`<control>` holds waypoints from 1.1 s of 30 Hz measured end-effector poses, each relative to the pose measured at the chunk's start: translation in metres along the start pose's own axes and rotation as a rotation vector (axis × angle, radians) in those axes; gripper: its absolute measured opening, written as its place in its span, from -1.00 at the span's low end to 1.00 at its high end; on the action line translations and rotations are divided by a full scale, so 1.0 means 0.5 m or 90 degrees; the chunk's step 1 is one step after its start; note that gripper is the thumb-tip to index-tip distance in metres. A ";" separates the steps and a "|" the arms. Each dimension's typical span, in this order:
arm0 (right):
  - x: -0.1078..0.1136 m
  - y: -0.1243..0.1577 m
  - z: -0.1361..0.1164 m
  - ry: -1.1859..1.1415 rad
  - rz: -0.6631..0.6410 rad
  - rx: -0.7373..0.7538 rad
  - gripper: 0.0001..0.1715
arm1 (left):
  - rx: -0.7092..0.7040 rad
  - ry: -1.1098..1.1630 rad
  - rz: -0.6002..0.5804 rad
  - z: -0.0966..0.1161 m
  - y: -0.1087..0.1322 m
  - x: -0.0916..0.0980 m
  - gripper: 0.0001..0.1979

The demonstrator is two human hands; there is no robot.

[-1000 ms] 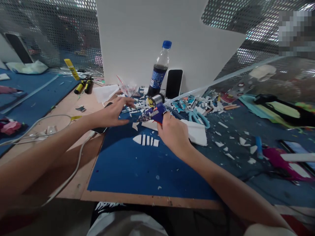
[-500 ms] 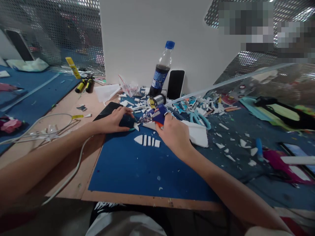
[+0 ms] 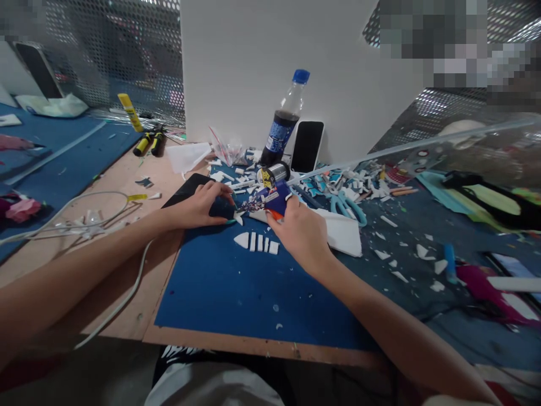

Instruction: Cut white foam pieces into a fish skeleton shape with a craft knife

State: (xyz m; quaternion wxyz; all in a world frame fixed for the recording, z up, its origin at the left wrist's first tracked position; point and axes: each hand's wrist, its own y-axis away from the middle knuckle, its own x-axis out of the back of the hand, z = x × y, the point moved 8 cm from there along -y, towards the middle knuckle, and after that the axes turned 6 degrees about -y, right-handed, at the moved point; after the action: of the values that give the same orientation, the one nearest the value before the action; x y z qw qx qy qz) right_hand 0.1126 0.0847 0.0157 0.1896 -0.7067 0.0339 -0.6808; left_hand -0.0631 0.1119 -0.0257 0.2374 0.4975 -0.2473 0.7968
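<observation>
Just beyond the row of white pieces (image 3: 260, 242), the right hand (image 3: 302, 230) grips a glue gun (image 3: 277, 199) by a fin-shaped scrap (image 3: 239, 218) at the left hand (image 3: 199, 208), whose grip is unclear; seemingly gluing, needing steady aim.

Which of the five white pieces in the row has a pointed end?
The leftmost piece: it tapers to a tip, while the other four have blunt ends.

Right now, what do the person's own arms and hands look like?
The left hand and right hand are ungloved, the forearms bare, with no watch, bracelet or markings visible. The left thumbnail looks teal; the right nails cannot be made out. What looks like a pale sleeve shows at bottom right.
</observation>
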 end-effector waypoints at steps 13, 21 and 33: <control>0.009 0.003 0.008 0.025 -0.016 -0.006 -0.57 | -0.003 0.009 0.006 0.000 -0.002 0.003 -0.54; 0.002 -0.004 0.007 0.008 0.001 -0.002 -0.55 | 0.008 -0.002 0.001 0.001 -0.002 0.003 -0.58; 0.000 -0.001 0.002 0.010 -0.030 0.004 -0.59 | 0.011 -0.005 0.009 -0.001 -0.004 0.003 -0.63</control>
State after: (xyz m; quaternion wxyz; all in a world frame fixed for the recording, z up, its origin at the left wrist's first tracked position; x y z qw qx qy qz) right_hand 0.1136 0.0855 0.0160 0.1756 -0.7012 0.0169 -0.6908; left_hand -0.0629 0.1139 -0.0242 0.2265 0.5008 -0.2449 0.7987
